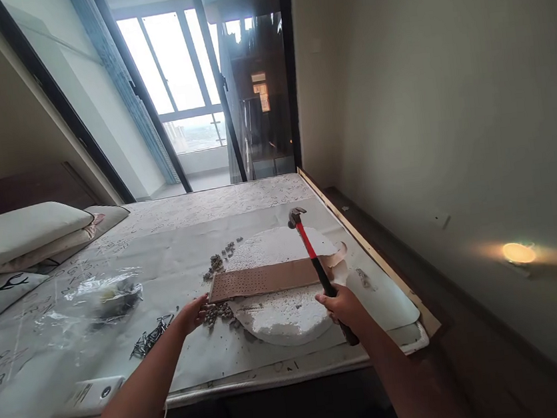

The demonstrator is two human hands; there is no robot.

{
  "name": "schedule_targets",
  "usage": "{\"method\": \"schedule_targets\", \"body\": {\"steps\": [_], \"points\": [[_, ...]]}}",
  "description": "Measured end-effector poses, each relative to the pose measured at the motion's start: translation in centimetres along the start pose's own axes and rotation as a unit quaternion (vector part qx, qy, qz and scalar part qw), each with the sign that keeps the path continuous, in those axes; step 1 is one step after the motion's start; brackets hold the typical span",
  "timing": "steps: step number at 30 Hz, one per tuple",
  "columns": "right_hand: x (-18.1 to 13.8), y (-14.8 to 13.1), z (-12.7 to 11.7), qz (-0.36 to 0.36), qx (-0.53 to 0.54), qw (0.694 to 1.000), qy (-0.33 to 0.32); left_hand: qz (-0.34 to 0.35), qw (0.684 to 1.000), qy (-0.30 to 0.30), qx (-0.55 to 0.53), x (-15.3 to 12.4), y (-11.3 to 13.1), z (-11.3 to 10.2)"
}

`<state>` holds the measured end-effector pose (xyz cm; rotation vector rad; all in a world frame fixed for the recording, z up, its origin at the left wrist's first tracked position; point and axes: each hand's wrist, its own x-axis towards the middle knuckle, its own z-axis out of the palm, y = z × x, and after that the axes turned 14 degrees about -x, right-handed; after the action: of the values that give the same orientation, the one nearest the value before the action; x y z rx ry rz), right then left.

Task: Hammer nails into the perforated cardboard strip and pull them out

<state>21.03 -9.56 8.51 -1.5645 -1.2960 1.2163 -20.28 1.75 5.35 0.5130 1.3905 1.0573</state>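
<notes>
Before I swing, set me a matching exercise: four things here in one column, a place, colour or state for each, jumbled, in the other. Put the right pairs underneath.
Things
1. Hammer
2. Board
3. Nails
4. Disc

Descriptions
A. White and round
B. In the right hand
C. Metal, in a loose heap
D. Brown, dotted with holes

Pairs: 1-B, 2-D, 3-C, 4-A
</notes>
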Motion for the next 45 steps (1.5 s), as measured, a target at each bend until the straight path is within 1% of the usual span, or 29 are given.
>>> {"method": "schedule_targets", "body": {"steps": [3,5,6,8,9,12,15,16,17,18,20,23,24,26,28,30,32,33,34,35,36,37,38,40,42,43,44,45], "points": [[0.0,0.2,0.3,0.003,-0.004,1.0,-0.02,-0.033,0.994,0.087,-0.056,-1.7,-0.4,-0.6],[0.0,0.3,0.6,0.006,-0.019,0.999,-0.027,-0.064,0.987,0.101,-0.109,-3.0,-1.3,-0.5],[0.0,0.2,0.7,0.007,-0.029,0.999,-0.031,-0.083,0.983,0.085,-0.139,-3.7,-1.9,-0.2],[0.0,0.1,1.0,0.008,-0.048,0.998,-0.041,-0.122,0.972,0.045,-0.194,-5.3,-3.6,1.2],[-0.1,0.1,1.1,0.008,-0.053,0.997,-0.046,-0.153,0.966,0.012,-0.21,-6.0,-4.6,2.1],[-0.1,-0.3,1.6,0.004,-0.072,0.997,-0.041,-0.206,0.952,-0.09,-0.209,-8.2,-8.2,5.5],[-0.2,-0.4,2.2,0.01,-0.088,0.995,-0.035,-0.291,0.931,-0.182,-0.124,-10.1,-11.9,8.2],[-0.2,-0.4,2.5,0.017,-0.089,0.995,-0.034,-0.299,0.929,-0.21,-0.068,-10.6,-13.0,8.7],[-0.3,-0.2,2.8,0.024,-0.088,0.995,-0.034,-0.288,0.927,-0.241,0.002,-10.9,-13.9,8.9],[-0.3,0.0,3.0,0.029,-0.088,0.995,-0.033,-0.275,0.918,-0.278,0.069,-11.1,-14.6,9.0],[-0.1,0.5,3.6,0.029,-0.099,0.994,-0.03,-0.278,0.881,-0.343,0.172,-11.1,-15.3,8.7],[0.6,1.1,4.3,0.023,-0.129,0.991,-0.023,-0.297,0.813,-0.422,0.271,-9.7,-15.2,7.8],[1.1,1.1,4.6,0.024,-0.133,0.991,-0.021,-0.308,0.783,-0.449,0.301,-9.0,-14.9,7.4],[2.4,0.9,4.9,0.017,-0.133,0.991,-0.017,-0.359,0.707,-0.505,0.342,-7.4,-14.4,6.5],[3.7,0.4,4.9,-0.009,-0.142,0.99,-0.005,-0.435,0.623,-0.551,0.344,-5.9,-14.3,5.5],[4.7,-0.1,4.8,-0.042,-0.167,0.985,0.018,-0.486,0.564,-0.577,0.337,-5.0,-14.8,4.5],[5.0,-0.6,4.5,-0.057,-0.184,0.981,0.025,-0.499,0.54,-0.586,0.342,-4.8,-15.4,3.7],[4.9,-0.8,4.4,-0.059,-0.186,0.98,0.026,-0.5,0.536,-0.586,0.345,-5.0,-15.6,3.3],[4.6,-1.0,4.4,-0.06,-0.186,0.98,0.025,-0.495,0.542,-0.585,0.344,-5.3,-15.7,3.0],[4.2,-1.1,4.4,-0.059,-0.185,0.981,0.021,-0.485,0.559,-0.581,0.338,-5.8,-15.6,2.8],[3.7,-1.2,4.5,-0.057,-0.184,0.981,0.018,-0.467,0.589,-0.575,0.324,-6.3,-15.2,2.6],[3.1,-1.3,4.7,-0.056,-0.181,0.982,0.016,-0.438,0.632,-0.563,0.302,-6.9,-14.7,2.4],[2.4,-1.3,4.9,-0.054,-0.176,0.983,0.01,-0.406,0.683,-0.544,0.27,-7.5,-14.1,2.1],[1.0,-1.2,5.2,-0.047,-0.162,0.986,-0.001,-0.338,0.779,-0.486,0.205,-8.3,-12.9,1.6],[-0.5,-1.0,5.6,-0.047,-0.156,0.987,0.008,-0.24,0.877,-0.391,0.143,-8.3,-11.9,1.2],[-1.2,-0.8,5.7,-0.049,-0.162,0.985,0.018,-0.167,0.926,-0.319,0.115,-8.1,-11.4,1.0],[-1.9,-0.7,5.7,-0.053,-0.173,0.983,0.03,-0.104,0.957,-0.249,0.111,-7.7,-11.1,0.9],[-2.5,-0.6,5.8,-0.058,-0.184,0.98,0.042,-0.046,0.973,-0.179,0.138,-7.2,-10.7,0.9]]}}
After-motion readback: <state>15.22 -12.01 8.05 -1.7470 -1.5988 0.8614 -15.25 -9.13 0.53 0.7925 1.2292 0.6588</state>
